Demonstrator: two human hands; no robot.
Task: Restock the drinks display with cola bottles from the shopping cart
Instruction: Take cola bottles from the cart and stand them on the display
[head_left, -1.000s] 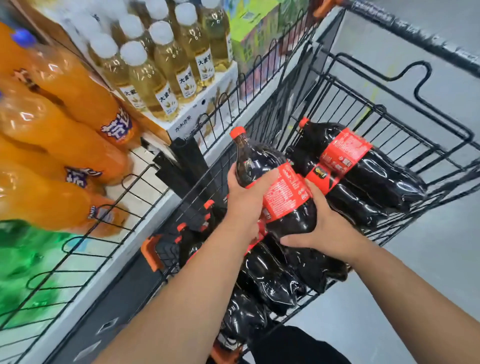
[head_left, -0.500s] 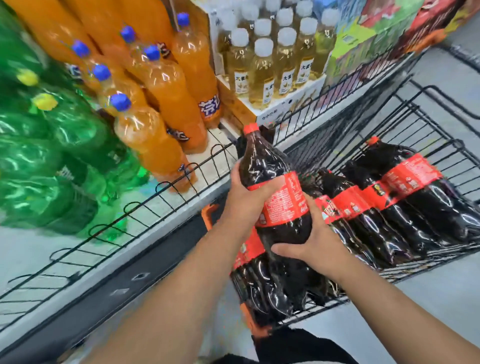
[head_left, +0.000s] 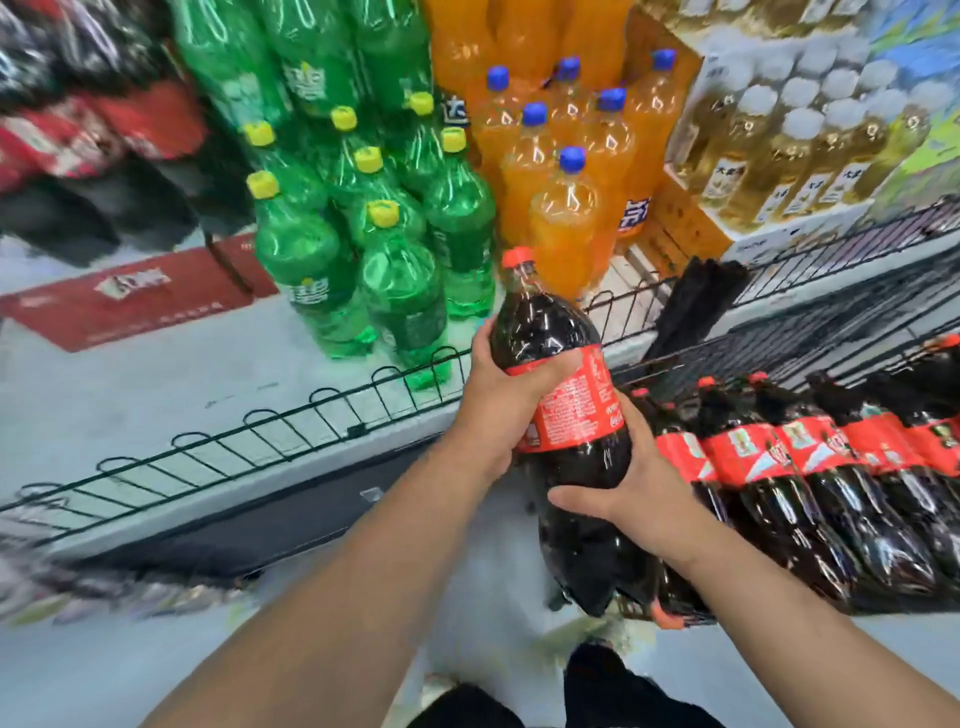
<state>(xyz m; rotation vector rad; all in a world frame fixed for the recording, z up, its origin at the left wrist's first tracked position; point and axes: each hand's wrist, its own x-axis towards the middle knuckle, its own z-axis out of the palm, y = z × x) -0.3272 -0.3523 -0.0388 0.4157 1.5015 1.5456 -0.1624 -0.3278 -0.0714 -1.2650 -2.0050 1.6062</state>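
Cola bottle (head_left: 540, 332), left hand (head_left: 496, 402) fingers (head_left: 551, 372) curled round label (head_left: 579, 415), right hand (head_left: 641, 491) seemingly gripping below

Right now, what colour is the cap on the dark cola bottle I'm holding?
The plastic cap is red; head view.

- Bright, even shop light; the glints sit high on the bottles, so it falls from above.
- White glare streaks the cola bottle (head_left: 545, 332) and the green bottles (head_left: 301, 249).
- Motion blur smears the far-left and near-left edges.
- My wide lens bows the shelf rail (head_left: 357, 430).
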